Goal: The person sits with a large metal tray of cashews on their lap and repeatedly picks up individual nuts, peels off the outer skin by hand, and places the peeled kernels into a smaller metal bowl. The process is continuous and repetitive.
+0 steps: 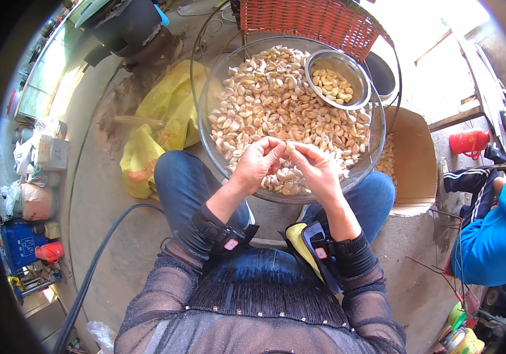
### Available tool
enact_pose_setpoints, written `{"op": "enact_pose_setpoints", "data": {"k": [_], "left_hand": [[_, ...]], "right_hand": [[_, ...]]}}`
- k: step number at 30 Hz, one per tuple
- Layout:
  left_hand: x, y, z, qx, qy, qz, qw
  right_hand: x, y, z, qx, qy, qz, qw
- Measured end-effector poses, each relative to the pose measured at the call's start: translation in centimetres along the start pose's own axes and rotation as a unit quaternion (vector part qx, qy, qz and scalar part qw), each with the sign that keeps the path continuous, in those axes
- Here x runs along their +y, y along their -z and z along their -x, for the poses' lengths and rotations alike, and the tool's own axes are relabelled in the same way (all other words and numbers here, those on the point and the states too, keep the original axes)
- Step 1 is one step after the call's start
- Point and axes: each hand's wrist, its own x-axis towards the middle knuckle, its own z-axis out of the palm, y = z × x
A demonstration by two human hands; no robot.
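Note:
A wide round mesh tray [204, 132] in front of me holds a heap of unpeeled garlic cloves [266, 101]. On its upper right part rests a stainless steel bowl [361, 101] with peeled garlic cloves [331, 86] in it. My left hand [259, 163] and my right hand [316, 169] meet above the near part of the heap. Their fingertips pinch a small garlic clove [289, 148] between them; it seems to sit mainly in my right fingers, and the left fingertips touch or nearly touch it.
A yellow woven sack [168, 106] lies left of the tray. A red wicker chair back [306, 20] stands beyond it. To the right are an open cardboard box [414, 163], a red kettle-like container [469, 142] and a seated person in blue [496, 234]. A dark cable [98, 252] runs at left.

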Motion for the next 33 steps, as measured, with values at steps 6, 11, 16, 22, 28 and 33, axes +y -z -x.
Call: {"op": "enact_pose_setpoints", "data": {"k": [6,11,16,22,28,33], "left_hand": [[0.4,-0.6,0.3,0.009,-0.024,-0.038,0.999],[0.7,-0.9,0.7,0.015,-0.054,-0.065,0.996],[0.9,-0.1,0.3,-0.007,0.046,0.026,0.999],[0.8,0.1,0.3,-0.035,0.057,0.067,0.995],[1.0,-0.3,0.3,-0.01,0.054,0.081,0.995],[1.0,-0.2,0.4,-0.012,0.06,0.064,0.996]], "right_hand": [[-0.7,0.1,0.3,0.005,-0.06,-0.025,0.998],[-0.5,0.1,0.1,-0.004,-0.067,0.021,0.998],[-0.2,0.1,0.3,0.002,-0.049,0.025,0.998],[-0.1,0.2,0.4,0.015,-0.053,-0.023,0.998],[-0.1,-0.1,0.3,0.021,-0.056,-0.01,0.998],[0.1,0.2,0.4,0.014,-0.055,-0.013,0.998]]}}
